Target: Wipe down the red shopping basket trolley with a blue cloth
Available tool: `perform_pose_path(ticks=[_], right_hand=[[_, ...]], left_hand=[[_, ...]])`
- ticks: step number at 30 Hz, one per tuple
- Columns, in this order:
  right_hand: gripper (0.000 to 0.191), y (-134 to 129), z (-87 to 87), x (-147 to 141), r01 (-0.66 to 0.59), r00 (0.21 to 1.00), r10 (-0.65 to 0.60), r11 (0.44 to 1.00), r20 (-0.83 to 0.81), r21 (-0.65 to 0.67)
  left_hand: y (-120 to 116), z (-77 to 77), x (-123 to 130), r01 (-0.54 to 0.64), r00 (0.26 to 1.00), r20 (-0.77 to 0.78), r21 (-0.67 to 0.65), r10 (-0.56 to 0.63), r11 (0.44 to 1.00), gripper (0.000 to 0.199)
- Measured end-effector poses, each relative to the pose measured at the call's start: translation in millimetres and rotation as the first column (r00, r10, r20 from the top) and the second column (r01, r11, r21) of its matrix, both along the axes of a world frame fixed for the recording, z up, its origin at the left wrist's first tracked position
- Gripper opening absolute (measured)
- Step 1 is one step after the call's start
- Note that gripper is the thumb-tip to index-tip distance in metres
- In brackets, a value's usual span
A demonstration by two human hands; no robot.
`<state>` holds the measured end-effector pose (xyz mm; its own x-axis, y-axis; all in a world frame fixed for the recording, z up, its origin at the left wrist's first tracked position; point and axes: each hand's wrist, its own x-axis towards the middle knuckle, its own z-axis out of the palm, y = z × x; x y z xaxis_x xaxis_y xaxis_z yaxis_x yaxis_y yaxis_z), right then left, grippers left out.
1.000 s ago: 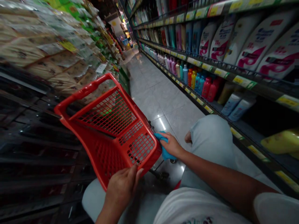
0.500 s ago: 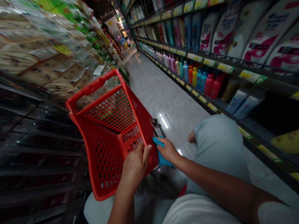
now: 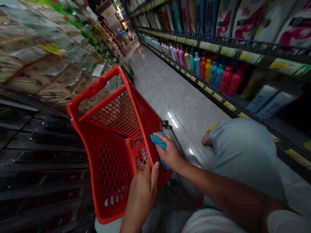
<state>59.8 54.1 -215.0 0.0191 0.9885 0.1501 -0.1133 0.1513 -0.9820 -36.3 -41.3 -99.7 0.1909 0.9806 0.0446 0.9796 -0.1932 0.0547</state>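
A red plastic shopping cart basket [image 3: 90,142] with perforated walls stands tilted in front of me, its handle toward the far left. My left hand [image 3: 143,187] grips the near right rim, thumb on the outside and fingers over the inner side. Against the outer face of the right wall, my right hand [image 3: 170,155] presses a blue cloth [image 3: 159,140], its fingers closed over it. Part of the cloth hangs below the hand, along the wall.
Shelves of shampoo bottles [image 3: 227,79] run along the right side. Stacked packaged goods [image 3: 43,61] line the left. Between them lies a shiny tiled floor [image 3: 167,94]. My bent knee [image 3: 243,145] is close to the lower right shelf.
My right hand and the blue cloth have moved up and left along the cart's outer wall. My left hand keeps its hold on the rim. The view has shifted slightly.
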Motion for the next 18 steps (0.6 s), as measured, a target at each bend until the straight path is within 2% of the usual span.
perform_pose_path(ticks=[2,3,5,7,8,9,10,12,14,15,16,18], right_hand=[[0.054,13.7,10.1,-0.6,-0.038,0.999,0.04,0.993,-0.017,0.114],[0.053,19.3,8.2,-1.5,-0.036,0.999,0.037,0.994,-0.008,0.103],[0.052,24.2,-7.3,-4.3,-0.016,0.999,0.019,0.998,0.048,-0.062],[0.052,21.6,-25.1,-7.5,0.004,0.993,0.029,0.963,0.117,-0.269],[0.052,19.4,-29.5,-8.8,0.011,0.99,0.034,0.946,0.133,-0.324],[0.052,18.0,-29.1,-9.9,0.014,0.991,0.03,0.946,0.13,-0.324],[0.053,18.3,-24.3,-10.6,0.01,0.994,0.02,0.962,0.108,-0.272],[0.054,24.8,-8.1,-11.6,-0.009,0.999,0.012,0.997,0.035,-0.073],[0.055,35.8,1.6,-13.4,-0.032,0.999,0.033,0.995,-0.012,0.089],[0.055,40.3,0.0,-15.1,-0.025,0.999,0.027,0.995,-0.02,0.101],[0.054,43.3,-5.7,-17.3,-0.006,1.0,0.008,0.998,-0.019,0.059],[0.052,43.7,-22.9,-22.3,0.048,0.999,-0.048,0.992,0.003,-0.119]], left_hand=[[-2.1,-2.0,-1.8,0.072,0.996,-0.05,0.057,-0.069,0.996,0.046],[-3.0,-3.0,-2.8,0.086,0.995,-0.06,0.074,-0.082,0.994,0.045],[-5.6,-5.5,-5.7,0.081,0.996,-0.04,0.085,-0.078,0.993,0.043],[-10.3,-8.5,-10.4,0.05,0.999,0.002,0.084,-0.05,0.995,0.044],[-13.5,-9.5,-13.1,0.032,0.999,0.021,0.072,-0.034,0.997,0.045],[-17.2,-9.7,-15.7,0.019,0.999,0.036,0.056,-0.021,0.998,0.047],[-20.7,-8.7,-17.9,0.008,0.999,0.049,0.037,-0.01,0.999,0.047],[-24.5,-2.0,-20.7,-0.025,0.997,0.079,-0.011,0.026,1.0,0.048],[-19.0,10.2,-21.8,-0.051,0.991,0.121,-0.104,0.064,0.993,0.049],[-11.5,17.4,-22.1,-0.067,0.985,0.146,-0.169,0.092,0.983,0.05],[-0.8,24.5,-22.4,-0.088,0.976,0.174,-0.235,0.131,0.968,0.051],[28.1,36.0,-22.7,-0.176,0.94,0.226,-0.322,0.256,0.93,0.053]])
